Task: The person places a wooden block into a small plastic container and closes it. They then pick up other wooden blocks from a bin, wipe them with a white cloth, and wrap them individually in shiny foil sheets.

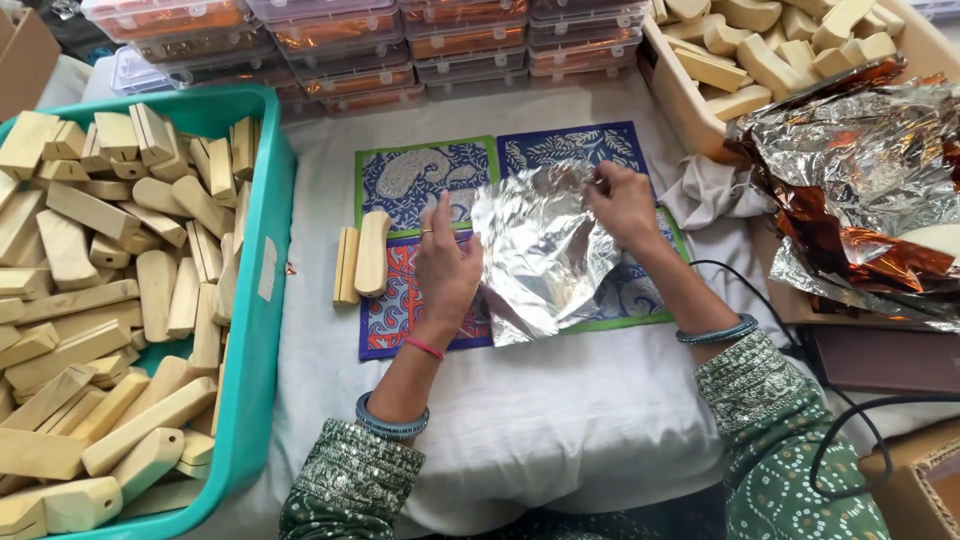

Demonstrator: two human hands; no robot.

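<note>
Low in the frame, white cloth (560,420) is covering the work surface, and a black cable (850,430) is looping at lower right. At centre, the left hand (447,268) is lying flat with fingers apart on the left edge of the foil sheet (545,250), while the right hand (625,205) is pinching its upper right corner. The sheet is lying over four patterned mats (425,180). Two wooden blocks (362,256) are sitting just left of the hands. A teal bin (262,300) is filling the left; a tan tray (680,100) and crumpled foil (860,180) are lying upper right.
</note>
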